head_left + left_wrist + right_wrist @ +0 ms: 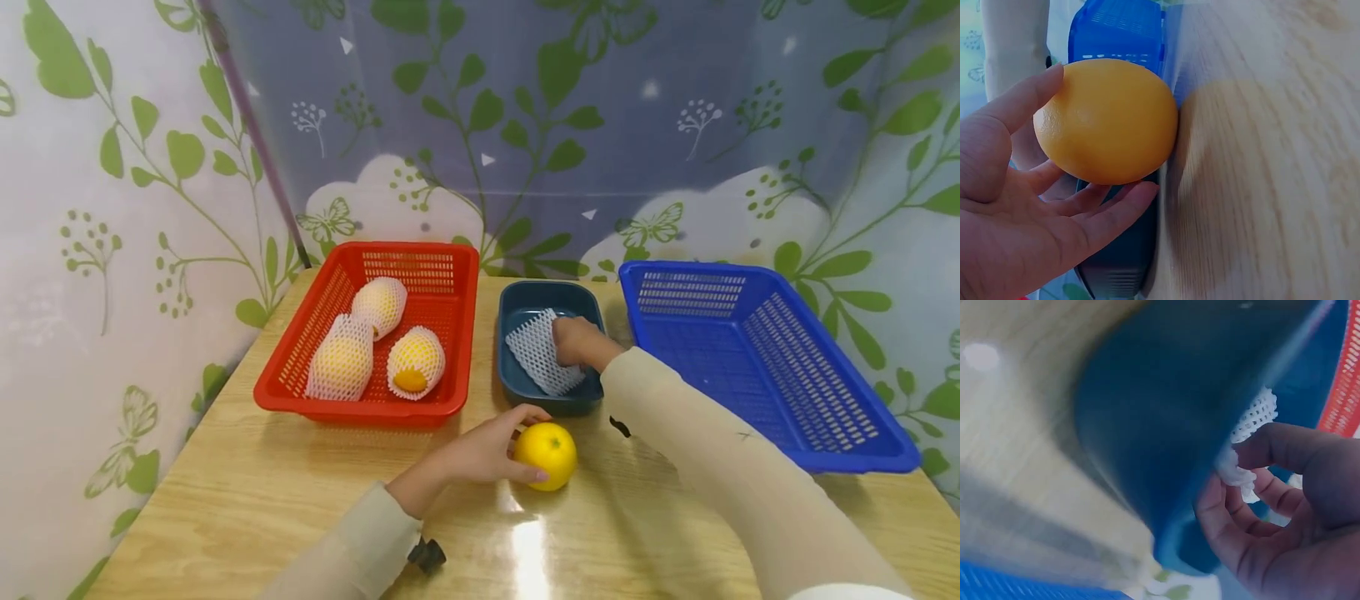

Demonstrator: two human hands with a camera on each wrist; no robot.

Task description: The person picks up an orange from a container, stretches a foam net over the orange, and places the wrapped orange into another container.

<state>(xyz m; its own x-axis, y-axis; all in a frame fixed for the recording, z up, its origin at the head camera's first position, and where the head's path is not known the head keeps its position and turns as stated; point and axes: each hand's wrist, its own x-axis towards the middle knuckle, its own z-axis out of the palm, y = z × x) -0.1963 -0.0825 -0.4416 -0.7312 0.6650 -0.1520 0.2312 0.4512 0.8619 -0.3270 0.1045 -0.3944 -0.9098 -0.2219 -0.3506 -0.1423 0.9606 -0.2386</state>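
Note:
On the table in front of the dark teal bin sits an orange (549, 456), bare and yellow-orange. My left hand (491, 448) holds it from the left side, thumb against one side and fingers curled around the other, as the left wrist view of the orange (1110, 122) also shows. Inside the teal bin (551, 293) lies a white foam fruit net (543, 354). My right hand (581, 342) reaches into that bin and pinches the net's edge between thumb and fingers. In the right wrist view part of the foam net (1257, 415) is hidden by the bin's wall.
Left of the bin stands a red basket (468, 333) with three net-wrapped fruits; the nearest fruit (416, 360) shows a bare orange patch. A blue basket (750, 333) stands at the right, beside my right forearm. Patterned curtains (480, 108) border the wooden table (247, 500).

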